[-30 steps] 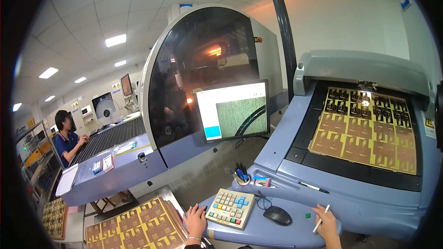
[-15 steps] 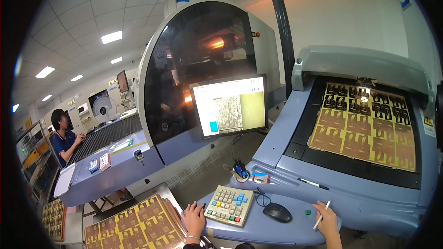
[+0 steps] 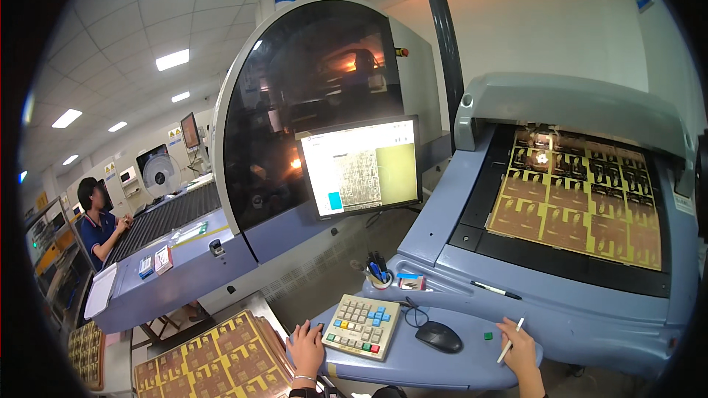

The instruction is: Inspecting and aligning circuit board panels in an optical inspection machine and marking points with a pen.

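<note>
My left hand [image 3: 305,350] lies at the left edge of the blue console ledge [image 3: 435,374], fingers stretched out and holding nothing. Just right of its fingertips stands a beige keypad [image 3: 362,326] with white, blue, yellow, green and red keys. A slim white pen [image 3: 511,340] slants up out of my right hand [image 3: 521,354], whose fingers are closed on it above the ledge's right end. Between the keypad and that hand sits a black mouse [image 3: 439,337]. A small green square piece [image 3: 488,336] lies close to my right fingers.
A patterned copper-and-yellow panel [image 3: 575,210] lies on the machine bed at right, partly under a grey hood [image 3: 575,99]. The monitor [image 3: 359,167] stands ahead. Stacked panels [image 3: 214,361] lie lower left. A pen cup [image 3: 379,274] and another pen [image 3: 495,290] sit behind the ledge. A co-worker [image 3: 99,221] is far left.
The whole view has shifted slightly. On the panel under the hood, the bright spot has moved left and the shading differs. Both hands keep nearly the same place and hold.
</note>
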`<state>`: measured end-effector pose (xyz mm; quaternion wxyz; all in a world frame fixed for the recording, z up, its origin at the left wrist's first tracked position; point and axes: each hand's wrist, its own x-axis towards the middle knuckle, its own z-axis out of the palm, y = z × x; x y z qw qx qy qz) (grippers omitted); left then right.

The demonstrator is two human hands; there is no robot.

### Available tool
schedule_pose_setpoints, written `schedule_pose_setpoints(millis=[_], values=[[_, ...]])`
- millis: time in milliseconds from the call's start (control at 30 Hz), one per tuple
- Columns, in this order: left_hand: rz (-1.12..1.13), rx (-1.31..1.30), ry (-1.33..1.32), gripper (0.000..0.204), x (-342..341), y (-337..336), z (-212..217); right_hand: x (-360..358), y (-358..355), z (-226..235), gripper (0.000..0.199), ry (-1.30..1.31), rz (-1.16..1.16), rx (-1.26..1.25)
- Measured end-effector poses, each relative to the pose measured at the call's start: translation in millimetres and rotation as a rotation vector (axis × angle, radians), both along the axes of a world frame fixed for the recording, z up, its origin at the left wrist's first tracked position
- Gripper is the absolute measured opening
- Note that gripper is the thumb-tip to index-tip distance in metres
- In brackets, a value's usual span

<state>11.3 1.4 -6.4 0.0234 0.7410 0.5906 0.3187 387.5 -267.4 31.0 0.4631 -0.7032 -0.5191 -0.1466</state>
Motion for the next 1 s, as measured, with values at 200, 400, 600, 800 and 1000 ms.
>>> schedule_pose_setpoints(millis=[200,400,600,800,1000], values=[[-0.001,-0.039,0.013,0.027,-0.7,-2.3,3.8,0.8,-0.1,-2.2,0.028,0.016,-0.005,-0.010],[0.000,0.035,-0.011,0.024,-1.5,1.6,-3.9,3.1,-0.1,-6.9,0.028,0.070,0.011,-0.024],[-0.007,0.038,-0.021,0.024,-1.3,0.7,-1.2,2.1,1.5,-5.2,0.030,0.072,0.007,-0.020],[-0.004,0.032,-0.032,0.024,-1.0,-0.4,-1.1,0.5,0.1,-2.8,0.030,0.096,0.009,-0.007],[-0.002,0.025,-0.041,0.024,-0.8,0.0,-1.4,2.5,0.1,-5.2,0.030,0.083,0.007,-0.020]])
